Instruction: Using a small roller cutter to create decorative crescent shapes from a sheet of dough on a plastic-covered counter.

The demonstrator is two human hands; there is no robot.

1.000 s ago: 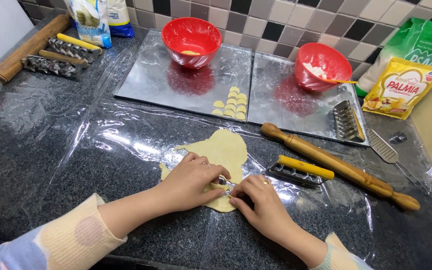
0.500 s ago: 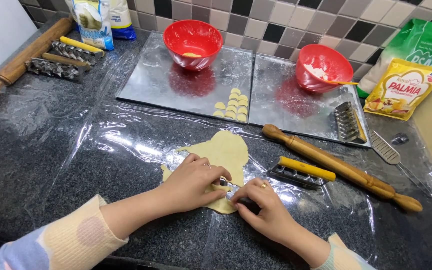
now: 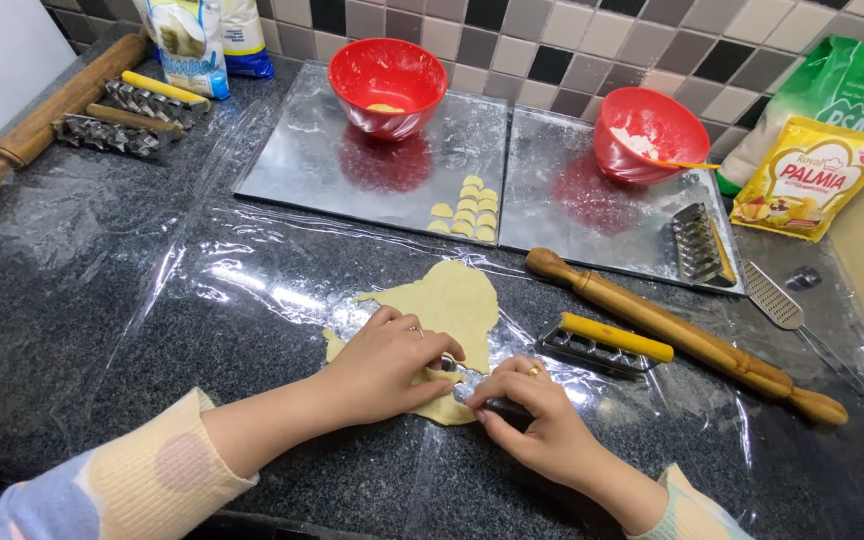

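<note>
Both hands sit low on the rolled-out sheet of pale dough point(image 3: 449, 305), which lies on clear plastic film point(image 3: 202, 270) over the dark granite counter point(image 3: 42, 330), just in front of the two metal baking trays point(image 3: 352, 170). The left hand point(image 3: 384, 365) lies flat on the near edge of the dough, fingers loosely curled, pinning it down; it grips nothing that can be seen. The right hand point(image 3: 537, 420) has its fingers closed around a small dark-handled metal cutter point(image 3: 472, 385), whose working end meets the dough just beside the left fingertips. Compared with a second ago, the hands have scarcely shifted: the right hand has edged slightly along the near edge of the dough and the rest of the scene is unchanged, which suggests slow, careful cutting of one small piece rather than a fresh placement. A cluster of small cut dough shapes point(image 3: 467, 210) already rests on the tray behind the dough. To the right of the dough lie a yellow-handled roller cutter point(image 3: 602, 345) and a wooden rolling pin point(image 3: 682, 335), both untouched
</note>
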